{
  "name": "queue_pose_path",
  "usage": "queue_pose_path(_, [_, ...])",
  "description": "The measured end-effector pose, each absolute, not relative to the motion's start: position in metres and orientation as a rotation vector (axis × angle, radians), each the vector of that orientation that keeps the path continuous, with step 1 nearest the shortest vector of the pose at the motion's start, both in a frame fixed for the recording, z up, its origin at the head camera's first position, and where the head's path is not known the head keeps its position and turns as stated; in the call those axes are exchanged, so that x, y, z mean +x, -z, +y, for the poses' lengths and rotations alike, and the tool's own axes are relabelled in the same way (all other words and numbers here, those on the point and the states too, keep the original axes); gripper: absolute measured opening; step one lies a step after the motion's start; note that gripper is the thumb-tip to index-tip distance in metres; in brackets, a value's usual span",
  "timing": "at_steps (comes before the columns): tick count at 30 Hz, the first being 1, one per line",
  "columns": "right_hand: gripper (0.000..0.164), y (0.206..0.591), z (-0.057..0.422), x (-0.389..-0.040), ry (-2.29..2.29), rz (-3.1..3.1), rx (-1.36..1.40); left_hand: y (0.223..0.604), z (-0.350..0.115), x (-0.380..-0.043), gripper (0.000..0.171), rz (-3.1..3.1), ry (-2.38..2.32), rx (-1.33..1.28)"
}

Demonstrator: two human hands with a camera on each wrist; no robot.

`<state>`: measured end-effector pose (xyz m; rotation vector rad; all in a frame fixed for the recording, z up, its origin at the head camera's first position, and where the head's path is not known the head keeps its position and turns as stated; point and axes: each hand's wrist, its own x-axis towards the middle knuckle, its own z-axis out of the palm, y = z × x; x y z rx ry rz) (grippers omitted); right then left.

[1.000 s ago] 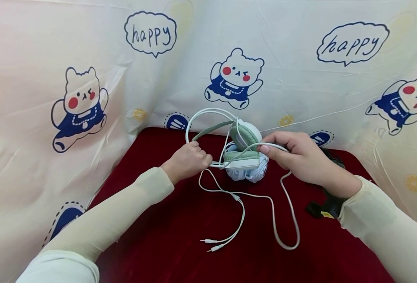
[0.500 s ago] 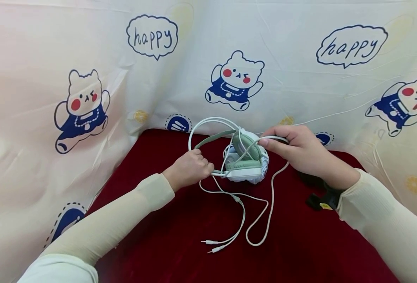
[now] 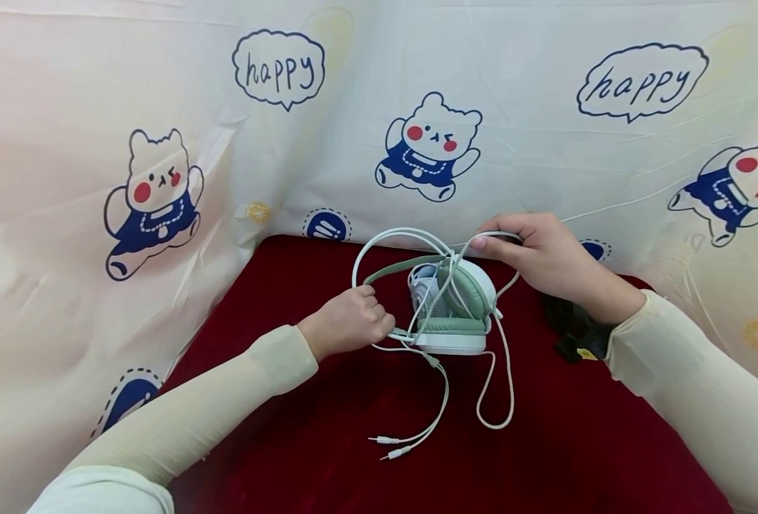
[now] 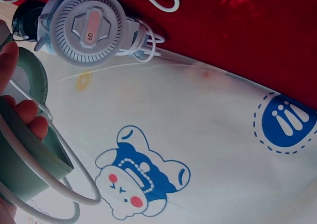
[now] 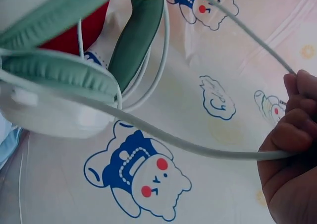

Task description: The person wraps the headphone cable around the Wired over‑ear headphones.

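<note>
White headphones (image 3: pixel 452 345) with green ear pads are held over the dark red cloth. My left hand (image 3: pixel 350 321) grips their headband (image 3: pixel 388 235), and the curled fingers also show in the left wrist view. Farther right, my right hand (image 3: pixel 552 260) pinches the headphones' white cable (image 3: pixel 511 389) between thumb and fingers. That cable stretches from the ear cup to the hand (image 5: pixel 292 159) in the right wrist view. Below, it hangs in a loop and splits into two branches with plugs (image 3: pixel 400 452) over the red cloth.
Behind the headphones lies a pale grey-blue thing (image 4: pixel 89 28) with a round ribbed face marked 60 and a wound white cord. A black item (image 3: pixel 574 328) with a yellow tag sits under the right forearm. Printed white sheeting (image 3: pixel 520 164) walls the cloth-covered surface (image 3: pixel 327 442).
The headphones have shifted slightly right and toward me, the left hand still on the headband. My right hand has risen with the cable, and the hanging loop has become smaller.
</note>
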<state>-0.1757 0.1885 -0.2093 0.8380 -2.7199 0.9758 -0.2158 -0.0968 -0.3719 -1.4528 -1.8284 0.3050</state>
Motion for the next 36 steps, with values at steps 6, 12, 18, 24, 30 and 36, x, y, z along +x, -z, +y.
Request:
queue_pose_path(6, [0.014, 0.21, 0.194, -0.185, -0.952, -2.702, 0.883, 0.371, -0.096, -0.21, 0.012, -1.808, -0.354, -1.492])
queue_pose_path(12, [0.006, 0.207, 0.2, -0.192, -0.998, -2.675, 0.774, 0.371, -0.098, -0.206, 0.013, -1.767, -0.392, -1.51])
queue_pose_path(18, [0.013, 0.207, 0.21, -0.199, -0.873, -2.662, 0.683, 0.367, -0.104, -0.204, 0.019, -1.741, -0.379, -1.494])
queue_pose_path(24, [0.019, 0.209, 0.216, -0.203, -0.743, -2.642, 0.657, 0.364, -0.107, -0.204, 0.02, -1.697, -0.377, -1.504])
queue_pose_path(30, [0.027, 0.213, 0.212, -0.211, -0.693, -2.636, 0.669, 0.364, -0.105, -0.198, 0.03, -1.639, -0.35, -1.529])
queue_pose_path(36, [0.032, 0.22, 0.211, -0.223, -0.705, -2.675, 0.652, 0.366, -0.1, -0.192, 0.035, -1.602, -0.295, -1.516])
